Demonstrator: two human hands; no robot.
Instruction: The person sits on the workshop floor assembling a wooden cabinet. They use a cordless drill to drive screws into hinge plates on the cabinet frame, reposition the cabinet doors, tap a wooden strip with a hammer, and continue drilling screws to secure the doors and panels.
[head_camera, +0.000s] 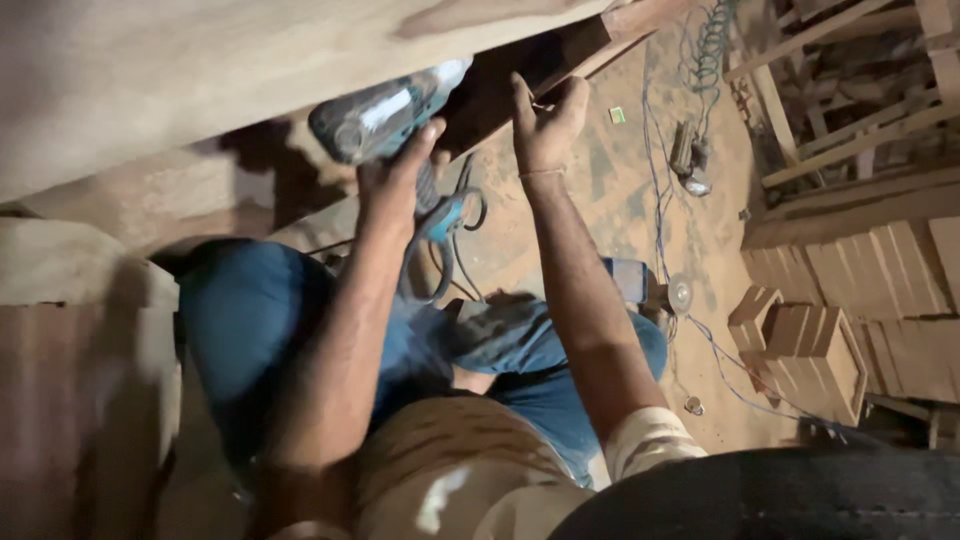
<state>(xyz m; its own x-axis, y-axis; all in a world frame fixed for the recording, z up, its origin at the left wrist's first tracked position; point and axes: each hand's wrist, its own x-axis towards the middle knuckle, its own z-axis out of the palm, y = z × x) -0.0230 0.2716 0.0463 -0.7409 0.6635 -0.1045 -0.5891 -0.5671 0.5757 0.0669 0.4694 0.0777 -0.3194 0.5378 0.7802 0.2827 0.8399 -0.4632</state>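
Observation:
My left hand (392, 172) grips a teal and black power tool (385, 115), its nose pressed up against the underside of a large pale wooden panel (180, 70). The tool's cord and handle (445, 235) hang below my wrist. My right hand (545, 125) reaches up beside it, fingers curled on the panel's dark lower edge, a thin band at the wrist. Blue trousers cover my bent knees (250, 320) below both arms.
A dusty floor (610, 190) carries blue cables (655, 150), a small tool and a round disc (680, 293). Stacks of cut wooden pieces (820, 350) and a slatted frame (850, 90) stand at the right. More timber (70, 380) sits at the left.

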